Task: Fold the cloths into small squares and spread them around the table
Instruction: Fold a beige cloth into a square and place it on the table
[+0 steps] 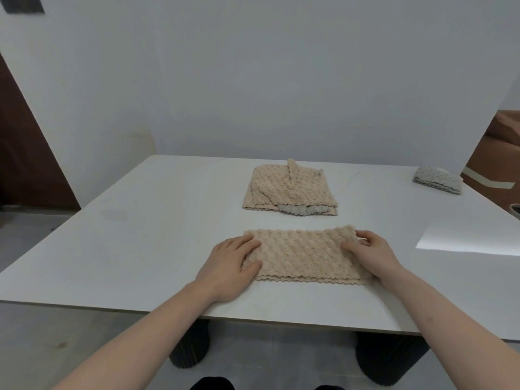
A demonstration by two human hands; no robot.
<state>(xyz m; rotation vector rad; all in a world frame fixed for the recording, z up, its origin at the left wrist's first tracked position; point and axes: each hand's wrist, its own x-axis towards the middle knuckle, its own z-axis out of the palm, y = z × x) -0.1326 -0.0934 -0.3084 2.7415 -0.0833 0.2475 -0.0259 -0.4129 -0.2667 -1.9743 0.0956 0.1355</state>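
A beige textured cloth [302,254], folded into a long strip, lies near the front edge of the white table [140,235]. My left hand [228,266] rests flat on the strip's left end, fingers straight. My right hand [371,253] is at the right end, its fingers curled round that edge of the cloth. Behind the strip sits a loose pile of beige cloths [289,190] with a grey one showing at its front edge. A folded grey cloth [439,180] lies at the far right corner of the table.
A bright patch of light [472,235] falls on the table's right side. A dark bowl rim [515,212] shows at the right edge. The white wall [253,80] stands behind the table, and dark ribbed table legs [191,347] below the front edge.
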